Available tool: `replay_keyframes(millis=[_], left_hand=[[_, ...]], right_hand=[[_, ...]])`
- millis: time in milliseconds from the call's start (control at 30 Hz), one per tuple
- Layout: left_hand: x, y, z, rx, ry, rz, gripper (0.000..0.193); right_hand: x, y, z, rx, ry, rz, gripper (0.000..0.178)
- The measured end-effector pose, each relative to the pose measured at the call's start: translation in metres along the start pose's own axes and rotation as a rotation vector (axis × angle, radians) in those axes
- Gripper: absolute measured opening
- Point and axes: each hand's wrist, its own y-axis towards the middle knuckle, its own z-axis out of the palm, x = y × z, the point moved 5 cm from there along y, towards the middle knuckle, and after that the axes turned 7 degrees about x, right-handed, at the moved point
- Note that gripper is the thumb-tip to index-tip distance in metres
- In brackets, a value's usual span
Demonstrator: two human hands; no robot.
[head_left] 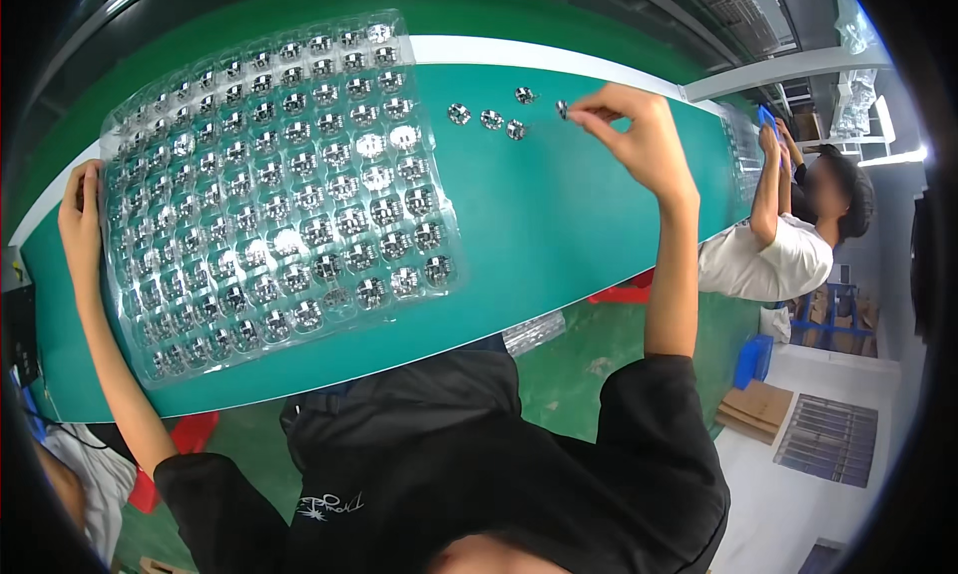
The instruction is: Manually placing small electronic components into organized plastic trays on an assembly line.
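Observation:
A large clear plastic blister tray (451, 250) lies on the green bench top, its pockets filled with small round circuit boards in black and silver. Near its front edge, one pocket seems to hold no board. My left hand (82, 210) grips the tray's left edge, with thumb and fingers close together. Off to the right of the tray, my right hand (634, 135) pinches a small round circuit board (562, 109) between thumb and fingertips, just above the bench. Several loose round boards (491, 120) lie between the tray and my right hand.
The green bench (559, 215) has a white strip (539, 63) along its far side. Farther right, a person in a white shirt (773, 260) holds something blue at the bench. Another person's white clothing (85, 474) shows at lower left. Red stools (624, 293) stand beneath the bench edge.

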Motion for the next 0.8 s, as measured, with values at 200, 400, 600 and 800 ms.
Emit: replay_keyframes(millis=[200,400,600,800], left_hand=[[-0.001,0.0,-0.001,0.01,-0.014,0.009,0.033],[-0.016,-0.001,0.005,-0.055,-0.034,0.066,0.03],[-0.017,-0.004,-0.002,-0.058,-0.04,0.057,0.029],[-0.018,-0.003,0.003,-0.061,-0.013,0.06,0.029]], right_hand=[[0.002,0.038,0.016,0.129,-0.01,-0.027,0.014],[-0.004,0.055,0.033,0.082,-0.251,-0.174,0.011],[-0.002,0.052,0.039,0.082,-0.217,-0.151,0.01],[0.0,0.049,0.038,0.076,-0.228,-0.182,0.01]])
